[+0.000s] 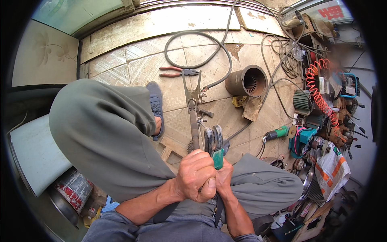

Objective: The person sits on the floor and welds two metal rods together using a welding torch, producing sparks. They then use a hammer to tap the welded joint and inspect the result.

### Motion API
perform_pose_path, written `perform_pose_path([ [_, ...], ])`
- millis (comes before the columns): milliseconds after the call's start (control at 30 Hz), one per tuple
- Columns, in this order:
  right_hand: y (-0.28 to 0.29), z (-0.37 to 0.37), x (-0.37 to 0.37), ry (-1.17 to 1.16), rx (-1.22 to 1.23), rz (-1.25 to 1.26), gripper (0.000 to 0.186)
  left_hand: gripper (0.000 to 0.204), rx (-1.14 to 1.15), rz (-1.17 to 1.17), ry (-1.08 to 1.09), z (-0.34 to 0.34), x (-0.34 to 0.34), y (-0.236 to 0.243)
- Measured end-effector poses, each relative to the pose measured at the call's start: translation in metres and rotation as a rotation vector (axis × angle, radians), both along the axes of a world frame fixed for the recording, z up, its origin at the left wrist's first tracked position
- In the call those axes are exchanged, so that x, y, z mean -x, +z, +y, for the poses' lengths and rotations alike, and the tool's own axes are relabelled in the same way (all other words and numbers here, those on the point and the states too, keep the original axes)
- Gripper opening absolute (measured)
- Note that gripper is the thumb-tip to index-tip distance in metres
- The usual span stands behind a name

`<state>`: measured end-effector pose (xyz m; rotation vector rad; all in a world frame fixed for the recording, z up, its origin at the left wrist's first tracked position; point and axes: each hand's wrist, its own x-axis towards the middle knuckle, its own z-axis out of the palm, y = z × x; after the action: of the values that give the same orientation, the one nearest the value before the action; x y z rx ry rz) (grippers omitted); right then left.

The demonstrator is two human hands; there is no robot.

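My left hand (196, 176) is closed in a fist in front of my lap; what lies inside it is hidden. My right hand (225, 174) is pressed against it, its fingers mostly behind the left fist. It closes around a green-handled tool (218, 159) with dark rounded plates (213, 138) standing up at its far end. Just beyond the left knuckles is the near end of a worn metal rod (195, 133). At the rod's far end a metal clamp (192, 97) with two spread arms is joined to a thick cable (166, 47).
Red-handled pliers (177, 72) lie beyond the clamp. Farther right are a rusty motor housing (250, 80), a green angle grinder (277, 133) and a teal power tool (302, 142). Machine parts and an orange coiled hose (316, 90) crowd the right side. A dented bucket (74, 187) stands at left.
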<state>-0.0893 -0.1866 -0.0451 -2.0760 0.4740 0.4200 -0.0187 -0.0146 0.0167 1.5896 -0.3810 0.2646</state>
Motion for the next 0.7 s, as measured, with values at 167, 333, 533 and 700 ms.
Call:
perform_pose_path([
  [167,0.002,0.002,-0.001,0.038,0.081,-0.038,0.011,0.019,0.009,0.003,-0.008,0.0,0.0,0.001],
  [333,0.01,-0.001,-0.001,0.066,0.19,-0.067,0.01,0.018,0.017,0.018,-0.027,0.002,0.001,0.0],
  [533,0.013,-0.001,-0.004,0.081,0.215,-0.036,0.009,0.019,0.031,0.016,-0.025,0.004,0.001,0.0],
  [700,0.01,0.0,-0.006,0.133,0.237,-0.047,0.011,0.019,0.03,0.023,-0.026,0.004,0.004,-0.002],
])
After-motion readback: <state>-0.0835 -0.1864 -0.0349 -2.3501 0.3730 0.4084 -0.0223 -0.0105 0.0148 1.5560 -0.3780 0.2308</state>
